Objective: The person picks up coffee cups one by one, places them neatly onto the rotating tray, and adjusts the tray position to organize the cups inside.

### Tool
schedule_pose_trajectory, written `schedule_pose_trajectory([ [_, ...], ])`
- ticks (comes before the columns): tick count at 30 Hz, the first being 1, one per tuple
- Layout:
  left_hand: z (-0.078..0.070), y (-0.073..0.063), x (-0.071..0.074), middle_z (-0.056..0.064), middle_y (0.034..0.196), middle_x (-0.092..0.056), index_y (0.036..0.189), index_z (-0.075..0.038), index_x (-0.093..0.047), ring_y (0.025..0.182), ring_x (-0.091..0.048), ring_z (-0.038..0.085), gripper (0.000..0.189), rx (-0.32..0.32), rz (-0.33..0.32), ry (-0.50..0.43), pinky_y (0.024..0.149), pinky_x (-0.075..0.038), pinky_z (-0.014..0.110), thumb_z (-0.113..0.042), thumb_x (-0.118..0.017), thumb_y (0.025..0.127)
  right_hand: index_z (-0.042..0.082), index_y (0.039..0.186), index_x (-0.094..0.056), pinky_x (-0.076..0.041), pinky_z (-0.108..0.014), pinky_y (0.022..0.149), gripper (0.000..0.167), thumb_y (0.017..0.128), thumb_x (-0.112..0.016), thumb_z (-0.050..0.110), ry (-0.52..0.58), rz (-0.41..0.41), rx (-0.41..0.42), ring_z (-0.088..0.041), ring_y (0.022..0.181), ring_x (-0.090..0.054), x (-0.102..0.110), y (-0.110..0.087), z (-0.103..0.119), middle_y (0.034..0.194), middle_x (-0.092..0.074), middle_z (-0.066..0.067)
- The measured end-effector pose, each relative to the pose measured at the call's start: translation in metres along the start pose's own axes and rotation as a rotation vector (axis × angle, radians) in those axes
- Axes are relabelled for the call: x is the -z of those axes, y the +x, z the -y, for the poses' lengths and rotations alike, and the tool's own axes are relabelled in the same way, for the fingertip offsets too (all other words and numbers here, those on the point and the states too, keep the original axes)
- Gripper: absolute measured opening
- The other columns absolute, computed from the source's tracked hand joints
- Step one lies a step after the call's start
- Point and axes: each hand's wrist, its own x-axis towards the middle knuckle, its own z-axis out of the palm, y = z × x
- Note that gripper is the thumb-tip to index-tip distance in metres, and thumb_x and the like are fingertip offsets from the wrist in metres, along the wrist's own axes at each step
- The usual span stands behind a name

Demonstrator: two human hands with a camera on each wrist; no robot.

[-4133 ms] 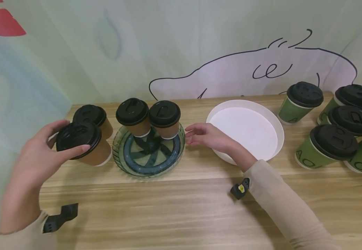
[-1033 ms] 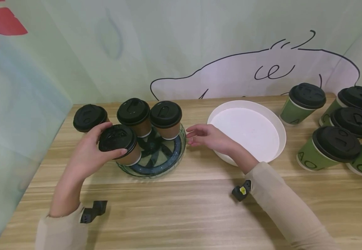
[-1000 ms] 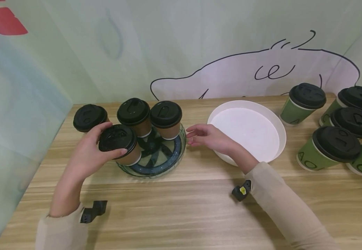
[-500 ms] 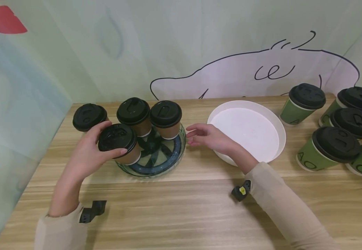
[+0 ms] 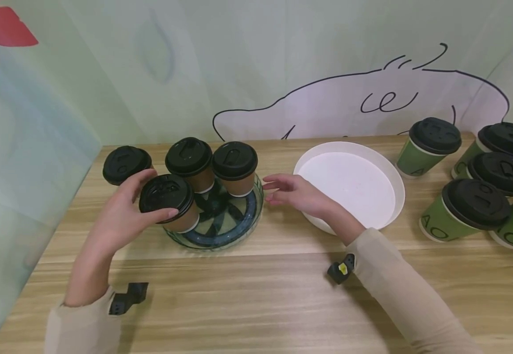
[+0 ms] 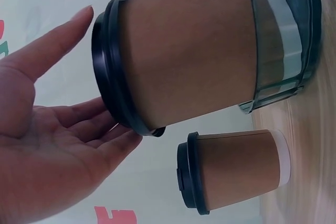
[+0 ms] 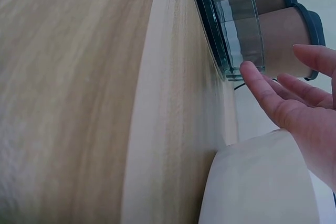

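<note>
A brown paper cup with a black lid stands at the left side of a clear glass dish. My left hand is around its lid, fingers behind and thumb in front. In the left wrist view, the thumb stands apart from the lid while the fingertips lie right at its lower edge. Two more brown cups, one left and one right, stand at the back of the dish. My right hand has relaxed fingers, their tips close to the dish's right rim.
Another brown cup stands on the wooden table behind my left hand. A white round tray lies partly under my right forearm. Several green lidded cups are grouped at the right. A printed curtain hangs behind the table.
My left hand has brought the brown cup rightward from the table into the glass dish. Over the last half second its thumb has drawn slightly back from the lid. The right hand stays put.
</note>
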Motion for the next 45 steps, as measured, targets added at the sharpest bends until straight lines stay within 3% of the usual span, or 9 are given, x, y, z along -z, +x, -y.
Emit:
schedule_pose_trajectory([
  [14, -0.001, -0.001, 0.007, 0.023, 0.140, -0.032, 0.143, -0.001, -0.022, 0.128, -0.025, 0.045, 0.087, 0.003, -0.013, -0.059, 0.099, -0.023, 0.059, -0.029, -0.073, 0.078, -0.007, 0.132, -0.039, -0.046, -0.038, 0.090, 0.043, 0.091, -0.048, -0.001, -0.022, -0.007, 0.006, -0.030, 0.106, -0.056, 0.000, 0.000, 0.001, 0.127, -0.049, -0.023],
  [21, 0.002, -0.004, 0.015, 0.019, 0.148, -0.016, 0.145, -0.005, -0.018, 0.131, -0.016, 0.047, 0.085, 0.026, -0.043, -0.070, 0.102, -0.020, 0.057, -0.031, -0.068, 0.082, -0.010, 0.128, -0.042, -0.046, -0.039, 0.089, 0.039, 0.090, -0.049, -0.003, -0.002, -0.023, 0.005, -0.031, 0.101, -0.057, -0.001, 0.001, 0.000, 0.117, -0.053, -0.026],
  [25, 0.004, -0.004, 0.021, 0.020, 0.148, -0.017, 0.145, -0.004, -0.019, 0.132, -0.015, 0.044, 0.081, 0.003, -0.075, -0.075, 0.105, -0.017, 0.054, -0.030, -0.066, 0.084, -0.010, 0.129, -0.042, -0.046, -0.040, 0.089, 0.040, 0.090, -0.050, -0.003, -0.002, -0.023, 0.016, -0.030, 0.101, -0.058, -0.002, 0.002, -0.001, 0.119, -0.052, -0.027],
  [34, 0.008, -0.006, 0.039, 0.012, 0.151, -0.012, 0.147, -0.012, -0.017, 0.131, -0.014, 0.046, 0.074, 0.042, -0.117, -0.028, 0.102, -0.019, 0.057, -0.034, -0.058, 0.089, -0.011, 0.130, -0.039, -0.045, -0.041, 0.090, 0.041, 0.091, -0.047, -0.003, 0.015, -0.009, 0.023, -0.033, 0.105, -0.056, -0.001, 0.001, 0.000, 0.125, -0.048, -0.027],
  [45, 0.014, -0.001, 0.046, 0.017, 0.149, -0.017, 0.147, -0.009, -0.017, 0.132, -0.016, 0.043, 0.070, 0.044, -0.147, -0.002, 0.105, -0.017, 0.052, -0.032, -0.054, 0.092, -0.009, 0.128, -0.042, -0.047, -0.039, 0.088, 0.038, 0.091, -0.048, -0.002, -0.002, -0.027, 0.004, -0.030, 0.100, -0.057, -0.001, -0.001, 0.000, 0.116, -0.054, -0.026],
])
